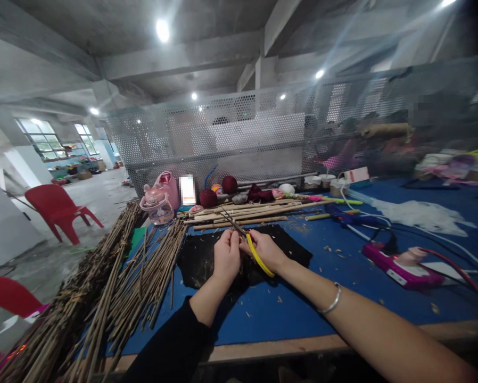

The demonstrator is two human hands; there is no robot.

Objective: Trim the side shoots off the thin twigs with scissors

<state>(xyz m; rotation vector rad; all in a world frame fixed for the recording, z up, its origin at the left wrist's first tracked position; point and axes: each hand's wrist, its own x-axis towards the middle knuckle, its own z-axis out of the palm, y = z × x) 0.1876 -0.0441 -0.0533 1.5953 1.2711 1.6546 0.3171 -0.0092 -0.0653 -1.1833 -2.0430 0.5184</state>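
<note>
Above the black cloth, the right hand is wrapped around the yellow-handled scissors, while the left hand curls beside their blades, whether pinching anything I cannot tell. Thin sticks lie left of the cloth, 2 dark-red yarn balls behind it.

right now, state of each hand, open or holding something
Left hand: curled closed; can't tell what it holds, if anything.
Right hand: closed, holding a yellow-handled tool.

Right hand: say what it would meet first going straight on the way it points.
Probably the left hand, close ahead of the right hand, though the depth between them is unclear.
</note>
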